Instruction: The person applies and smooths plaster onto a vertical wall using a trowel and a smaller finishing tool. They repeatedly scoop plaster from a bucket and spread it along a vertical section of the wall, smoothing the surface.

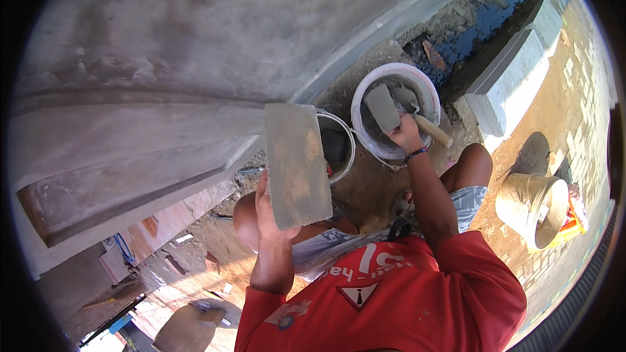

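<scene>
My left hand [268, 215] grips a broad rectangular plastering float [298, 166], its flat face up and smeared with grey mortar. Its underside and some of my fingers are hidden. In my right hand [405, 133] is a small rectangular grey piece [383, 108], coated in mortar; I cannot tell its material. That hand reaches into a round white bucket [360, 101] with wet grey mix inside. A trowel [433, 130] rests in the same bucket, its wooden handle jutting over the rim beside my wrist. Partly behind the float stands a smaller white-rimmed bucket [351, 150].
A grey plastered wall [163, 39] with a ledge rises ahead and left. Dark water fills a ditch [502, 10] beyond the buckets, edged by concrete blocks [505, 91]. At right, a dirty bucket [528, 212] stands on paving. Boards and debris [176, 264] lie at lower left.
</scene>
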Demonstrator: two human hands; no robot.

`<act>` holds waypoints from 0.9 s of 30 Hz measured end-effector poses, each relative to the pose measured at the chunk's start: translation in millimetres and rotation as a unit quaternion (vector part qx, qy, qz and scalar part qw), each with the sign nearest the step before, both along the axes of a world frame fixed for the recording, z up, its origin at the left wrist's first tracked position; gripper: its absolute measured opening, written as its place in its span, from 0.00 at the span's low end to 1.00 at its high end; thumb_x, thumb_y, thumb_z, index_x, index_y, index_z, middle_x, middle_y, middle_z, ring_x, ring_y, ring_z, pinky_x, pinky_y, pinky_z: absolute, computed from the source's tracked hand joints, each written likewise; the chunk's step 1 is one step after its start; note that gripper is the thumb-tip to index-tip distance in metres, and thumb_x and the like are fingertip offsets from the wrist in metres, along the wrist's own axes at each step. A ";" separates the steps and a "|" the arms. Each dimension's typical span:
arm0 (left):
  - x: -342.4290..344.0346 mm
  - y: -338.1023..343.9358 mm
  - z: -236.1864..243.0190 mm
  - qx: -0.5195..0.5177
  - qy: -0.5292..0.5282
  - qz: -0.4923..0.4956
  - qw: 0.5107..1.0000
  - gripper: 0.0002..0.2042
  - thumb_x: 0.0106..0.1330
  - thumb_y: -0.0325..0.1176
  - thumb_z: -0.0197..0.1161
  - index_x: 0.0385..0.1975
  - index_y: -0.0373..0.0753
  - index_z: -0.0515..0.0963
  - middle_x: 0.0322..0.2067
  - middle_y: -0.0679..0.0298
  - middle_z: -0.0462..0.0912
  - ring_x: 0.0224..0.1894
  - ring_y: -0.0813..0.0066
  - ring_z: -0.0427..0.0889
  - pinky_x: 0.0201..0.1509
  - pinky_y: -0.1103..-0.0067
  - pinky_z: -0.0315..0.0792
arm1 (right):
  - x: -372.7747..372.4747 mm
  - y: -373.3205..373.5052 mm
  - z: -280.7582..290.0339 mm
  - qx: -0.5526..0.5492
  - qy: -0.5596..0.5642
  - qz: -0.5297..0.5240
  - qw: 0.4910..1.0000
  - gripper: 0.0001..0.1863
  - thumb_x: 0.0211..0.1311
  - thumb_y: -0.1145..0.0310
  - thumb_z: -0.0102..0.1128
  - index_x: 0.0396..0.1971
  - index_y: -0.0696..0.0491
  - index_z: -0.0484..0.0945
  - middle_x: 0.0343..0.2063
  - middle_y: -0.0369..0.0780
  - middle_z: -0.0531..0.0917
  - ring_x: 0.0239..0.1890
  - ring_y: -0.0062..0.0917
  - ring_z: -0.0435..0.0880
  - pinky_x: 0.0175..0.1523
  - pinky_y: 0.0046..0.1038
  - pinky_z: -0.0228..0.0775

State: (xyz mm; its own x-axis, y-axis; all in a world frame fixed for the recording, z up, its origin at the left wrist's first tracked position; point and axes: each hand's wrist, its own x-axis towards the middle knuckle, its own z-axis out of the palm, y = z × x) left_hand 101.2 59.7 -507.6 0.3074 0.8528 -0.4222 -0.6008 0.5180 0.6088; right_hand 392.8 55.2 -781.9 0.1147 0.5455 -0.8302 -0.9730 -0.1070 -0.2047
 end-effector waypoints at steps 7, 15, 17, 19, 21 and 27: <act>10.4 11.6 9.8 0.003 -0.015 -0.044 0.999 0.16 0.70 0.31 0.48 0.57 0.35 0.64 0.45 0.57 0.77 0.42 0.68 0.81 0.43 0.73 0.79 | 9.1 -22.6 108.6 0.320 0.079 0.034 0.943 0.17 0.69 0.68 0.43 0.54 0.57 0.70 0.50 0.41 0.78 0.50 0.30 0.79 0.55 0.33 0.72; 16.0 -36.6 135.8 -0.126 0.133 0.034 0.982 0.16 0.72 0.37 0.48 0.53 0.36 0.67 0.41 0.64 0.77 0.40 0.74 0.79 0.41 0.77 0.76 | -20.2 -10.3 393.9 0.454 0.065 0.059 0.887 0.21 0.65 0.62 0.52 0.54 0.57 0.71 0.51 0.41 0.78 0.53 0.31 0.77 0.58 0.36 0.68; 5.2 -61.1 193.6 -0.094 0.149 0.027 0.984 0.12 0.70 0.38 0.51 0.46 0.37 0.74 0.39 0.65 0.77 0.42 0.78 0.77 0.41 0.78 0.72 | -36.8 1.2 495.4 0.484 0.073 0.050 0.870 0.20 0.64 0.61 0.54 0.52 0.56 0.73 0.49 0.41 0.79 0.51 0.32 0.78 0.56 0.36 0.70; 2.8 -62.3 248.1 -0.148 0.165 0.045 0.974 0.16 0.71 0.37 0.50 0.53 0.34 0.68 0.44 0.61 0.76 0.46 0.73 0.77 0.48 0.76 0.72 | -51.0 17.5 569.1 0.514 0.060 0.042 0.854 0.20 0.61 0.65 0.58 0.51 0.57 0.73 0.49 0.42 0.78 0.50 0.32 0.78 0.55 0.37 0.70; -36.0 -76.8 226.9 -0.123 0.063 0.007 0.990 0.21 0.74 0.33 0.43 0.64 0.34 0.55 0.58 0.56 0.69 0.57 0.66 0.72 0.59 0.72 0.70 | -64.3 38.1 673.1 0.602 0.016 0.084 0.794 0.21 0.62 0.64 0.58 0.52 0.58 0.71 0.49 0.41 0.78 0.50 0.29 0.78 0.54 0.33 0.71; -69.1 -94.8 384.4 -0.078 0.065 0.092 0.991 0.17 0.74 0.33 0.41 0.58 0.34 0.64 0.52 0.58 0.74 0.51 0.68 0.77 0.55 0.72 0.73 | -111.9 85.6 872.1 0.664 -0.078 0.116 0.734 0.25 0.61 0.69 0.59 0.57 0.58 0.64 0.48 0.40 0.78 0.48 0.22 0.79 0.51 0.25 0.73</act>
